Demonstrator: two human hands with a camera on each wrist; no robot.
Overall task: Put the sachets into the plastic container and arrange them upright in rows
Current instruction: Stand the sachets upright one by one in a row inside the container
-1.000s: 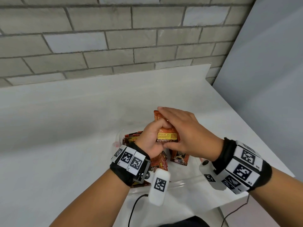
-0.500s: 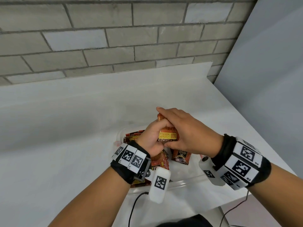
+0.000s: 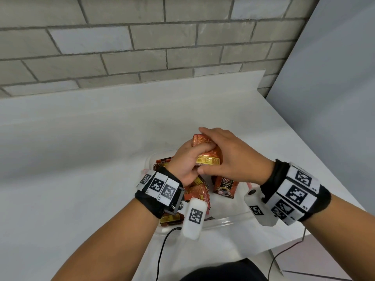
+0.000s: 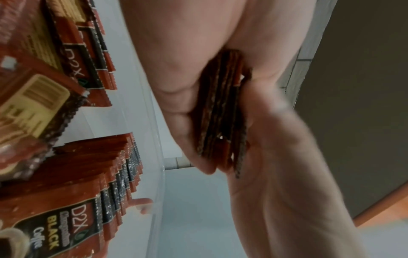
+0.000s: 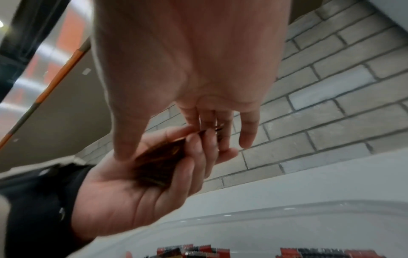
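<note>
Both hands meet above the clear plastic container [image 3: 223, 223] on the white tabletop [image 3: 81, 159], with a small stack of sachets [image 3: 209, 157] between them. The stack stands roughly upright, its long axis running up and slightly away from the person, top edge leaning left toward the brick wall [image 3: 142, 47]; the yellow label panel sits low on the face turned to the person. From the left wrist view the sachets are seen edge-on, several thin layers pressed together.

Compared with a second ago, the stack leans more to the left, and the hands sit a little farther over the container's back edge.

The left hand [image 3: 185, 165] is curled round the stack from the left, thumb across the front. The right hand [image 3: 231, 157] closes on it from the right, fingers draped over the top edge, thumb tucked beneath the label; its little finger stands free.

Inside the container, a row of upright sachets [image 4: 73, 200] shows "D2X Black Coffee" fronts, and looser sachets [image 3: 197, 191] lie tilted under the left wrist.
</note>
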